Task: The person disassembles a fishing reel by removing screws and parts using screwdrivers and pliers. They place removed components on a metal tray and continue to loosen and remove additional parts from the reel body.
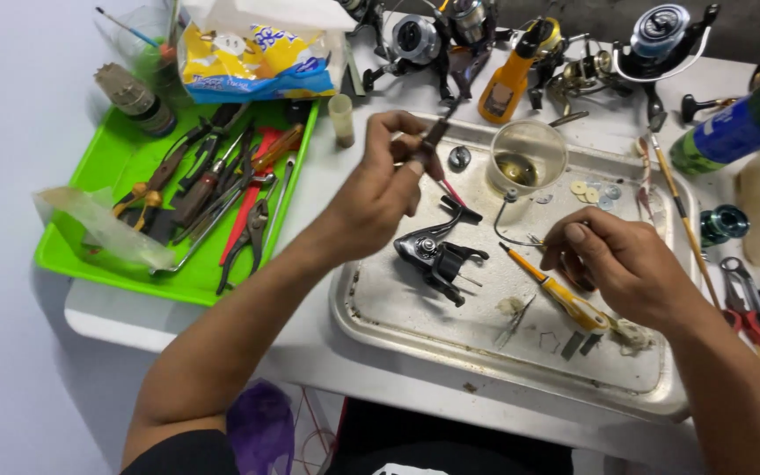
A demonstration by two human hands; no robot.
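Steel tray [450, 365] on table [134, 321], carrying black reel body [437, 255]. Left hand [380, 189] pinched shut on small dark part [435, 134], raised above tray. Right hand [622, 259] curled low; contents indiscernible. Risk judged: part dropped among loose washers [593, 192], grip slight.

- Small dark part [435, 134]: slim and stubby, pinched upright in the left hand's [380, 189] fingertips, raised above the tray's [503, 369] far left corner.
- Reel body [437, 255]: black and silver, stripped, lying on its side on the tray, just below the left hand.
- Screwdriver [560, 295]: yellow-handled, lying diagonally on the tray, tip toward the reel body, touching the right hand [622, 264], which rests curled, palm down.
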